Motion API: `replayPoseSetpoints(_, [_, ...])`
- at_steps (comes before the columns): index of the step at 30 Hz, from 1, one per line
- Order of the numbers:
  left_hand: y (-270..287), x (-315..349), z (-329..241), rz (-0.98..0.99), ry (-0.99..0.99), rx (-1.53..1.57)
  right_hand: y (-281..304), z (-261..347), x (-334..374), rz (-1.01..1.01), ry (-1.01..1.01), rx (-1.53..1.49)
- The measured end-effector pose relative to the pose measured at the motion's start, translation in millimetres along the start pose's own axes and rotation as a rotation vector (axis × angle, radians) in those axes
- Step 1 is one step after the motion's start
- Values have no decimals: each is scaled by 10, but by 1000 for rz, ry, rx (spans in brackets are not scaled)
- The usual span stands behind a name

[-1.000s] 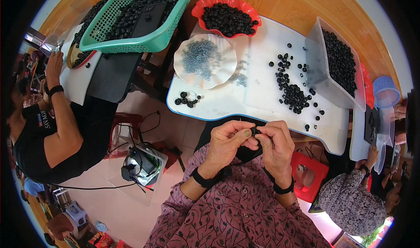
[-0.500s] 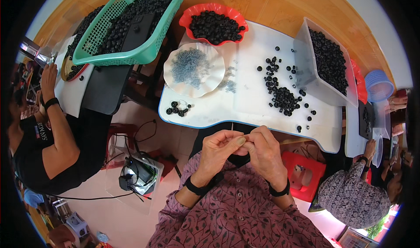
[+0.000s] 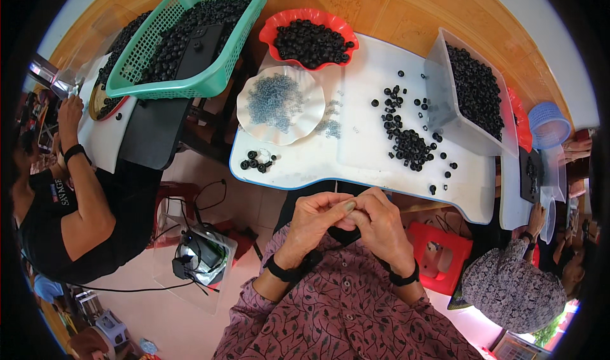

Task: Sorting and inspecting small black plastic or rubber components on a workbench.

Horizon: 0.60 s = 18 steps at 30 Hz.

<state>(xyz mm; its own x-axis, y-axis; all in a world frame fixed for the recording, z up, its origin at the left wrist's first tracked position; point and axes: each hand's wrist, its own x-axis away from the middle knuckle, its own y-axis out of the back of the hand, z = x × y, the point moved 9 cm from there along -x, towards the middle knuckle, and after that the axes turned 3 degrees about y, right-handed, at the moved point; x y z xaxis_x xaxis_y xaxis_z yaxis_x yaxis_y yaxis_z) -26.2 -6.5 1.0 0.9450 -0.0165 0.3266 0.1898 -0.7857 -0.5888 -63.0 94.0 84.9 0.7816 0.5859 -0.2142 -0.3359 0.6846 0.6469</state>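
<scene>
My left hand (image 3: 318,221) and my right hand (image 3: 380,228) meet in front of my chest, just off the table's near edge. Thumbs and fingertips pinch together; whatever lies between them is too small or hidden to make out. Beyond them is the white table (image 3: 305,164). On its right half lies a loose pile of small black parts (image 3: 410,147). A cluster of black round parts (image 3: 255,163) sits at the front left corner. Behind that, a white wavy-rimmed plate (image 3: 249,124) carries many tiny clear bluish pieces (image 3: 274,100), some spilled beside it.
A red scalloped bowl (image 3: 270,25) of black parts stands at the back. To the right is a translucent bin (image 3: 445,122), full of black parts; at left, a green basket (image 3: 216,84). Co-workers (image 3: 82,211) sit on both sides. A red stool (image 3: 435,268) is right of me.
Both hands stay pinched together at the same spot, with only slight finger movement. The table shifts a little in view. Nothing on it has visibly been moved.
</scene>
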Motion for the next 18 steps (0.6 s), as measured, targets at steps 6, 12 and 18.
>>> replayPoseSetpoints(6, [18,-15,-25,22,-25,-59,-12,-179,50,-44,-155,-205])
replayPoseSetpoints(12, [2,-16,-40,11,-77,-130,-187,-291,57,-128,-229,-525])
replayPoseSetpoints(18, [13,8,-67,-4,-241,-140,-452,-298,10,-6,-264,-515])
